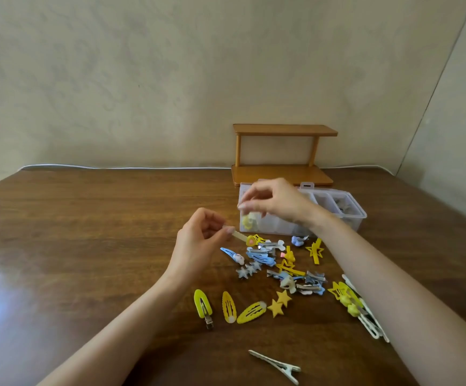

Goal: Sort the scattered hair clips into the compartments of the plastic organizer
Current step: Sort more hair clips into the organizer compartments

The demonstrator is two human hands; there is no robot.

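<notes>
A clear plastic organizer [350, 213] with several compartments stands on the wooden table at the back right. My right hand [275, 200] hovers over its left end, fingertips pinched on a small pale yellow clip [250, 218] at the leftmost compartment. My left hand [198, 240] is just left of the box, pinching the cream stem of a yellow flower clip [247, 238]. Scattered clips lie in front: blue ones [262, 257], yellow oval snap clips [229, 306], yellow stars [280, 302], grey stars [248, 270].
A small two-tier wooden shelf [283, 156] stands behind the organizer against the wall. A long pale alligator clip [277, 366] lies alone near the front edge. White and yellow clips [362, 310] lie partly under my right forearm. Glare marks the table's left side.
</notes>
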